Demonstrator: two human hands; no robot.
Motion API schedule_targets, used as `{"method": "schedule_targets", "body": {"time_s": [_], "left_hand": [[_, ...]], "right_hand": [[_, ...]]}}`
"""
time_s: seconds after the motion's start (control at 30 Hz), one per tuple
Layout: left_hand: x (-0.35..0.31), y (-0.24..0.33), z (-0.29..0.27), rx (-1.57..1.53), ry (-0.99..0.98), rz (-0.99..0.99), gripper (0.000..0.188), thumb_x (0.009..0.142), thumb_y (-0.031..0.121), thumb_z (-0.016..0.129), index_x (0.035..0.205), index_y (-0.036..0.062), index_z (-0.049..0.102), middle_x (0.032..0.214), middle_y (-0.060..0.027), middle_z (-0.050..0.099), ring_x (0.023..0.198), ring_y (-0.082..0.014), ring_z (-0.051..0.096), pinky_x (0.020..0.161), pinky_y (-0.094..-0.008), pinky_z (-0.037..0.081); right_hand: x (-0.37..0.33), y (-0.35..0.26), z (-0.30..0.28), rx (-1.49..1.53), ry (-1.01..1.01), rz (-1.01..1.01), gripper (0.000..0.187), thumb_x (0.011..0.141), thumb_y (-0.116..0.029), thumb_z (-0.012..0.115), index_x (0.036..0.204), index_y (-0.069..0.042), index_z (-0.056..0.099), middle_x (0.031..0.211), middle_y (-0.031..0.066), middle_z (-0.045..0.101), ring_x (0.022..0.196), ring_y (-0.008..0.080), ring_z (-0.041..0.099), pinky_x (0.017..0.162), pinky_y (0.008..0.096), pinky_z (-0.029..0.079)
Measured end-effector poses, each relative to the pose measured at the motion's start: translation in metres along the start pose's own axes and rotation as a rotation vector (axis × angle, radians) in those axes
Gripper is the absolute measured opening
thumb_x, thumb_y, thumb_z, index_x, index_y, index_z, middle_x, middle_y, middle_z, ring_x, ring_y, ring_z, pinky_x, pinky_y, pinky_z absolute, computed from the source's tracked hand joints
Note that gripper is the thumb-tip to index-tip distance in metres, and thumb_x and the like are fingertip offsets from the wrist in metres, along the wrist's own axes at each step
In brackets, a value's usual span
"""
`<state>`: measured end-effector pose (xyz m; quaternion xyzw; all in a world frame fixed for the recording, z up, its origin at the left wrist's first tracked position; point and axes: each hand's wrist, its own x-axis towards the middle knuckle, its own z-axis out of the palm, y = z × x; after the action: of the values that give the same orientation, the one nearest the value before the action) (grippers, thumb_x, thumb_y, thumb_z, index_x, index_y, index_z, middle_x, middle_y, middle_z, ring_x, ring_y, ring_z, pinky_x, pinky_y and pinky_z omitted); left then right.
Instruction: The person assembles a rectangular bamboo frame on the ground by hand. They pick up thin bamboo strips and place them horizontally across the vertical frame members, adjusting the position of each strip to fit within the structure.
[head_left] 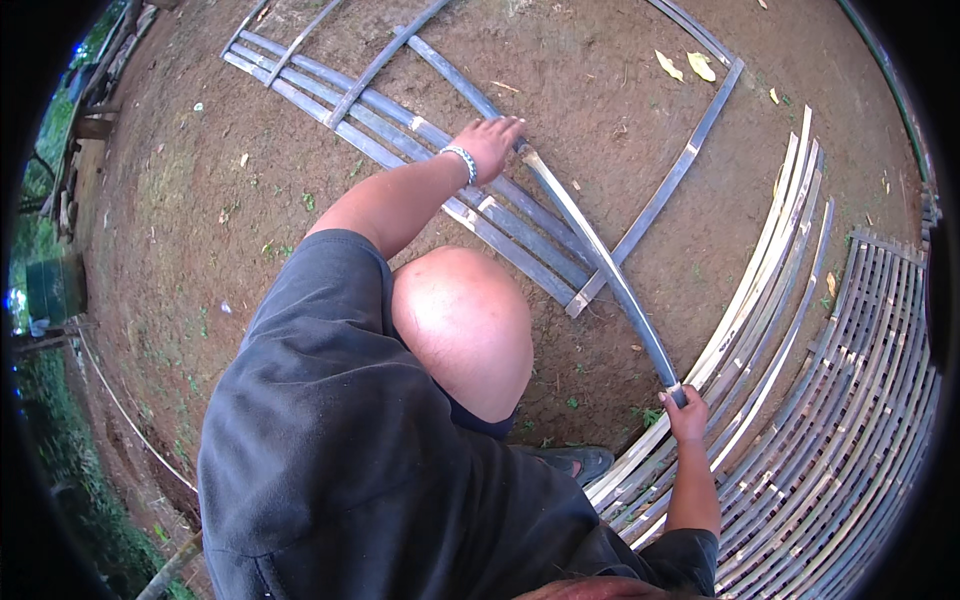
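A long split bamboo strip [590, 240] runs aslant from the far middle toward my right side. My right hand [685, 413] is closed round its near end, with the thumb on top. Farther off, my left hand [485, 148], with a woven bracelet on the wrist, lies over the same strip, its fingers bent across it; the fingertips are partly hidden. Beneath the strip, a flat frame of bamboo slats [400, 125] lies on the ground, several slats side by side with crosspieces. One crosspiece [665, 190] passes under the held strip near the frame's right end.
Loose bamboo strips [755, 290] lie in a bundle at the right, beside a finished-looking slatted bamboo panel [840, 430]. My bare knee [465, 325] and sandalled foot [580, 462] are close to the frame. Dry leaves [700, 67] dot the bare soil. A dark green container [55, 290] stands far left.
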<state>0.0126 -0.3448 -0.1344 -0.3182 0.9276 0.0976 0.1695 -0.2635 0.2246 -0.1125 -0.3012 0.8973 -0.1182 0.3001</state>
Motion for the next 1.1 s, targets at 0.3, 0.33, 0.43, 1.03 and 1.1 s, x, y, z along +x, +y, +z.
{"method": "schedule_targets", "body": {"time_s": [0.3, 0.33, 0.43, 1.03, 1.1], "left_hand": [[0.025, -0.027, 0.005, 0.187, -0.054, 0.184, 0.072, 0.093, 0.011, 0.060, 0.159, 0.0177, 0.034, 0.164, -0.0060, 0.037, 0.153, -0.0251, 0.031, 0.126, -0.0511, 0.026], [0.029, -0.023, 0.005, 0.186, -0.066, 0.191, 0.068, 0.094, 0.012, 0.059, 0.158, 0.0176, 0.036, 0.162, -0.0063, 0.039, 0.153, -0.0250, 0.032, 0.126, -0.0516, 0.026], [0.046, -0.021, 0.008, 0.264, -0.111, 0.193, 0.058, 0.097, 0.013, 0.055, 0.154, 0.0172, 0.043, 0.158, -0.0074, 0.045, 0.150, -0.0252, 0.037, 0.125, -0.0520, 0.026], [0.024, -0.171, 0.027, 0.218, 0.071, -0.164, 0.044, 0.095, 0.021, 0.060, 0.139, 0.0156, 0.057, 0.145, -0.0098, 0.054, 0.143, -0.0261, 0.045, 0.123, -0.0522, 0.028], [0.017, -0.171, 0.029, 0.190, 0.105, -0.218, 0.053, 0.097, 0.025, 0.060, 0.148, 0.0140, 0.049, 0.155, -0.0094, 0.045, 0.149, -0.0269, 0.038, 0.126, -0.0515, 0.023]], "right_hand": [[0.018, -0.012, 0.009, -0.132, -0.022, -0.046, 0.036, 0.083, -0.033, 0.085, 0.089, -0.004, 0.063, 0.068, 0.0136, 0.060, 0.063, 0.0329, 0.057, 0.063, 0.0440, 0.047], [0.022, -0.007, 0.011, -0.177, -0.018, -0.067, 0.036, 0.084, -0.033, 0.084, 0.090, -0.004, 0.063, 0.071, 0.0152, 0.061, 0.066, 0.0359, 0.059, 0.065, 0.0455, 0.047], [0.040, -0.006, 0.021, -0.287, -0.033, -0.132, 0.034, 0.088, -0.031, 0.079, 0.096, -0.003, 0.062, 0.089, 0.0197, 0.064, 0.086, 0.0428, 0.064, 0.075, 0.0500, 0.050], [0.137, -0.177, 0.080, -0.080, 0.118, -0.265, 0.042, 0.084, -0.015, 0.081, 0.122, -0.007, 0.064, 0.109, 0.0202, 0.063, 0.104, 0.0436, 0.062, 0.089, 0.0512, 0.050], [0.146, -0.200, 0.085, -0.074, 0.122, -0.301, 0.042, 0.084, -0.015, 0.081, 0.122, -0.007, 0.064, 0.110, 0.0203, 0.063, 0.104, 0.0440, 0.062, 0.089, 0.0511, 0.050]]}}
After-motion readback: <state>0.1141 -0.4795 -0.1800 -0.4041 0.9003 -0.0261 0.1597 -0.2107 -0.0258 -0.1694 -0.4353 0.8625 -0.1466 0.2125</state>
